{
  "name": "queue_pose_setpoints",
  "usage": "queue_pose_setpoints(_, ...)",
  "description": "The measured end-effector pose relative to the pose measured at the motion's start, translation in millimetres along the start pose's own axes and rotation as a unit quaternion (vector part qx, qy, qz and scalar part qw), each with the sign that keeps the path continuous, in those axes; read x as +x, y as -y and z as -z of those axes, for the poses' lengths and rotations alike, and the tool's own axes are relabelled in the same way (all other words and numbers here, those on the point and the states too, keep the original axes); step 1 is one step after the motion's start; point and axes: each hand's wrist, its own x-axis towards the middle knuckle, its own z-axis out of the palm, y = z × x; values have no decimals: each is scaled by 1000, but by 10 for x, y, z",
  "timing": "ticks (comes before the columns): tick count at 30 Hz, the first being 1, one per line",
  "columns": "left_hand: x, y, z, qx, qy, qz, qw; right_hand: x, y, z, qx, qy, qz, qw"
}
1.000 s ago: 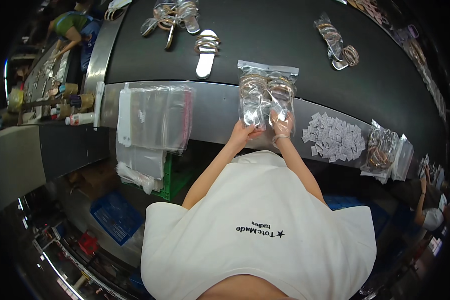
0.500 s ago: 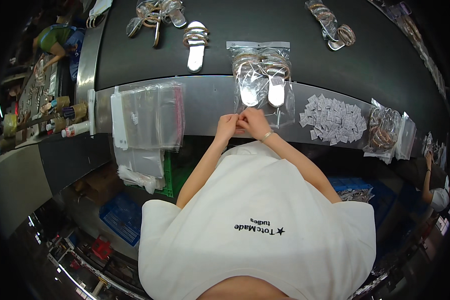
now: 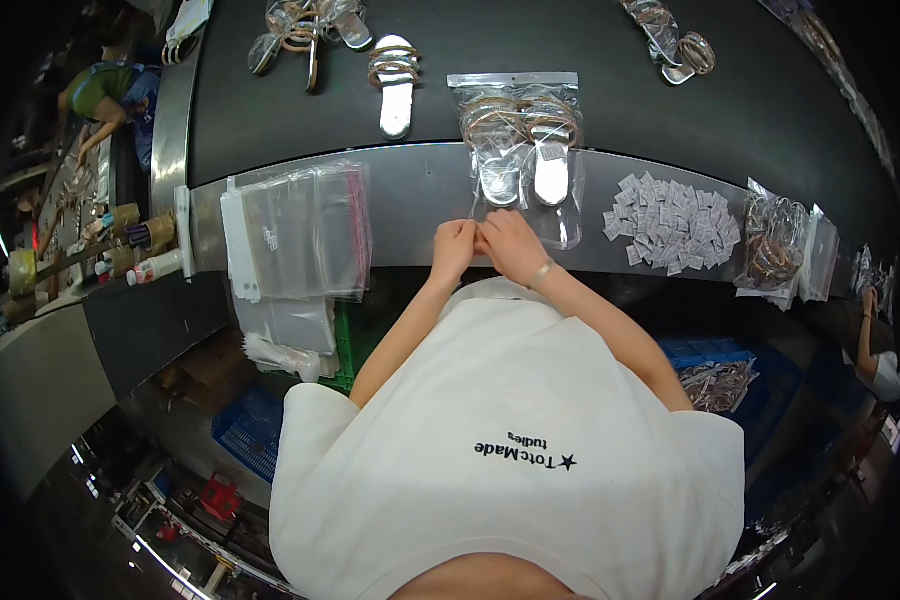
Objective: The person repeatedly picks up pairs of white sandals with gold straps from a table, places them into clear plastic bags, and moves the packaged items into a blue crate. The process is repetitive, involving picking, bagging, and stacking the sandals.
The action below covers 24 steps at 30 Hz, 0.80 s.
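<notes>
A clear plastic bag (image 3: pixel 564 224) lies in front of me across the metal ledge and the dark belt. Inside it rests a pair of flat sandals (image 3: pixel 551 174) with silver insoles and ringed, glittery straps. At the bag's near left end, my left hand (image 3: pixel 454 248) is closed in a pinch at the edge of the plastic. My right hand (image 3: pixel 515 248) presses close beside it, fingers bent in on the same edge and fingertips partly hidden.
Left on the ledge lies a stack of clear bags (image 3: pixel 310 230). To the right are a heap of small white labels (image 3: pixel 673 222) and bagged sandals (image 3: pixel 773 245). A loose sandal (image 3: pixel 396 90) and others (image 3: pixel 315 25) lie on the belt (image 3: pixel 520 40). Another person (image 3: pixel 105 95) works far left.
Both hands stay together at the bag's near end; my right hand has turned slightly and covers more of the plastic. The bag's near right corner lies flatter. The view has shifted a little.
</notes>
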Motion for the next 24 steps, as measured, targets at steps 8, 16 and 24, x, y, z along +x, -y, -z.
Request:
queue_pose_setpoints(8,-215,60,312,11,-4,-8,1000,-3215,-1227,494,-265,534,-252,762)
queue_pose_setpoints(16,-5,-374,299,524,1,-501,689,-1137,-825,889,-79,-90,-151,981)
queue_pose_setpoints(24,94,-507,348,470,134,-494,719,-887,-1233,789,72,-32,36,996)
